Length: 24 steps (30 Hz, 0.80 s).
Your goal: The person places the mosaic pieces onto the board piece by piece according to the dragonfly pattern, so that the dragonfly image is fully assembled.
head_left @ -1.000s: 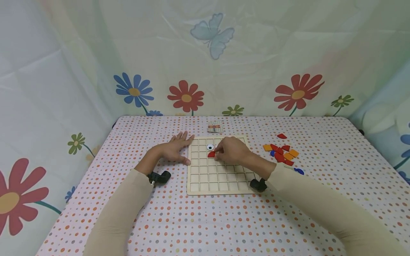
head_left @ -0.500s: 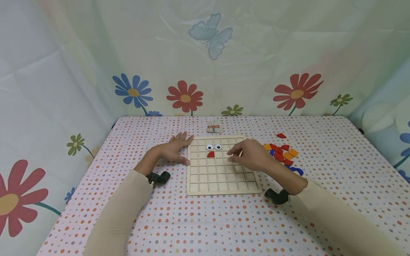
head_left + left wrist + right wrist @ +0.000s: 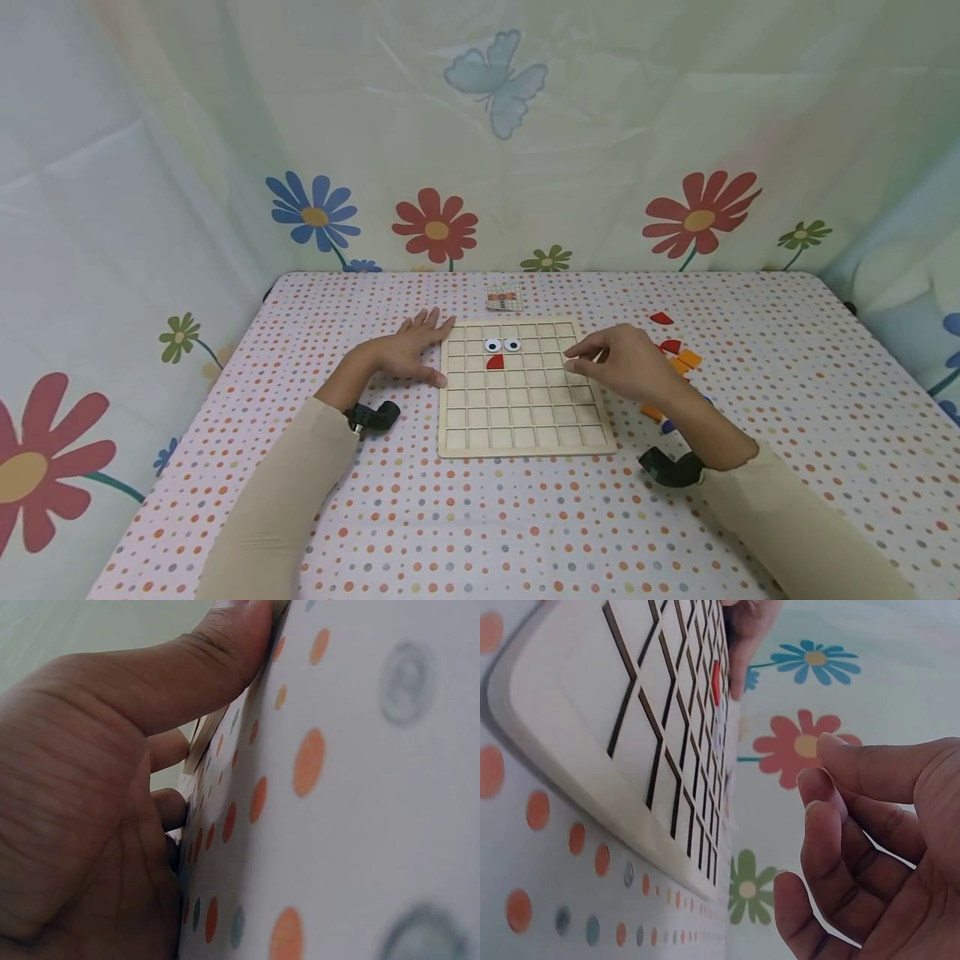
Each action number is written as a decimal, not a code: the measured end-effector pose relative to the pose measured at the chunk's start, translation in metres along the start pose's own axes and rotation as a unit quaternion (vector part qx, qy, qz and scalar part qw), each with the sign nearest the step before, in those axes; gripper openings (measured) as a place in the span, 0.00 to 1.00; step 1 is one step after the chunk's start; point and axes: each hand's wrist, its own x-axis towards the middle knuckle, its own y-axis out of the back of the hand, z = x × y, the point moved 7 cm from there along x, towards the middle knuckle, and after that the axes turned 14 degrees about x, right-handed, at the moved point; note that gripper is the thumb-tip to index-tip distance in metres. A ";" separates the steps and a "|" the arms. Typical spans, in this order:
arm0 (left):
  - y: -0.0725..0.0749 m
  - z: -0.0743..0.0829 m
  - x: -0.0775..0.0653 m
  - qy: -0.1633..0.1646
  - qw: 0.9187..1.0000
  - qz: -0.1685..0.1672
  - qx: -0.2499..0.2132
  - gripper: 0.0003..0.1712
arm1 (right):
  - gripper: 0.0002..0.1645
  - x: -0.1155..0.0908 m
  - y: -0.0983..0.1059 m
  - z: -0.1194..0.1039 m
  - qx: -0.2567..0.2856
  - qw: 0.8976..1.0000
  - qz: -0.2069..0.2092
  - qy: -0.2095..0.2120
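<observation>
While the left hand (image 3: 407, 353) lies spread against the square pale wooden grid board (image 3: 521, 418) just below mid-frame, presumably to steady it, the right hand (image 3: 628, 360) hovers near the board's right edge, its grip loosely curled and empty.

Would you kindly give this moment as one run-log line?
left hand: at board edge; right hand: apparently empty; on board: two eye pieces, red piece

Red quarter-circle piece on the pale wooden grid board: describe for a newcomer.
Head view: pale wooden grid board on the dotted table. Near its far edge sit two round white eyes. The red quarter-circle piece lies just below the left one, the board's only red piece.
</observation>
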 end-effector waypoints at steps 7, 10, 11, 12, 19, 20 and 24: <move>0.000 0.000 0.000 0.005 1.000 -0.004 0.000 0.63 | 0.16 0.003 0.019 0.012 -0.002 1.000 0.017 -0.020; 0.001 0.001 0.000 0.003 1.000 -0.004 -0.005 0.64 | 0.18 0.003 0.029 0.020 -0.012 0.999 0.023 -0.035; 0.002 0.001 0.000 0.001 1.000 -0.003 -0.006 0.64 | 0.19 0.003 0.033 0.023 -0.016 0.999 0.025 -0.040; 0.002 0.001 0.000 0.000 1.000 -0.003 -0.007 0.64 | 0.19 0.003 0.036 0.026 -0.020 0.998 0.028 -0.045; 0.001 0.000 0.000 0.000 1.000 -0.004 -0.004 0.64 | 0.17 0.002 0.059 0.064 -0.049 0.992 0.067 -0.098; 0.001 0.000 0.000 -0.001 1.000 -0.004 -0.003 0.64 | 0.16 0.002 0.062 0.071 -0.053 0.990 0.074 -0.109; 0.001 0.000 0.000 -0.008 1.000 -0.001 -0.003 0.64 | 0.19 0.003 0.068 0.095 -0.053 0.985 0.077 -0.141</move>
